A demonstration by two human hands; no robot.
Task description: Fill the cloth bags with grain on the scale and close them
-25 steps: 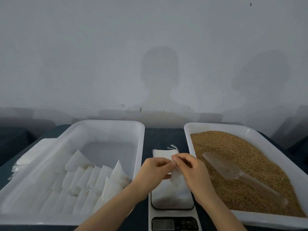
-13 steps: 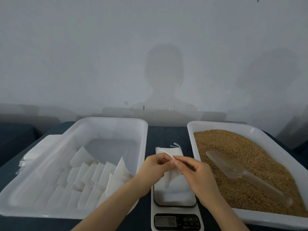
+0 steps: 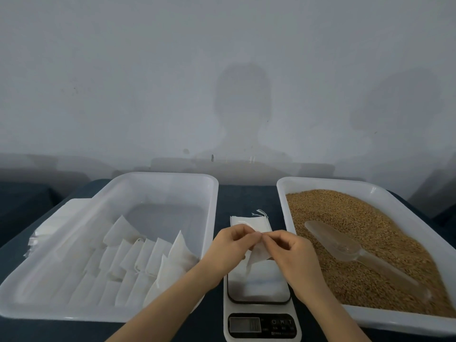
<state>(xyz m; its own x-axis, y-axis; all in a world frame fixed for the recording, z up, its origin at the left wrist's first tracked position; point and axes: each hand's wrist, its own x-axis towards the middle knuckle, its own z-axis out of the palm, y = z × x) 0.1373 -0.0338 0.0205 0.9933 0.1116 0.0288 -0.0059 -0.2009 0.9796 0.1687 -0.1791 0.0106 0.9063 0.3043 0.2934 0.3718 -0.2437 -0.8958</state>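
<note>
A small white cloth bag (image 3: 257, 255) hangs above the white kitchen scale (image 3: 259, 287), held at its top edge between both hands. My left hand (image 3: 230, 248) pinches it from the left and my right hand (image 3: 287, 253) pinches it from the right, fingertips meeting at the bag's mouth. A stack of flat empty bags (image 3: 251, 222) with loose drawstrings lies just behind the hands. The right white tray (image 3: 320, 183) is full of brown grain (image 3: 357, 230), with a clear plastic scoop (image 3: 345, 248) lying on it.
The left white tray (image 3: 167, 178) holds several filled white bags (image 3: 148, 257) in rows at its near half. A pile of flat white cloth (image 3: 42, 233) lies left of that tray. A grey wall stands close behind the dark table.
Both hands stay at the bag's top edge above the scale; the fingertips have drawn closer together, and the bag hangs a little more to the right under them.
</note>
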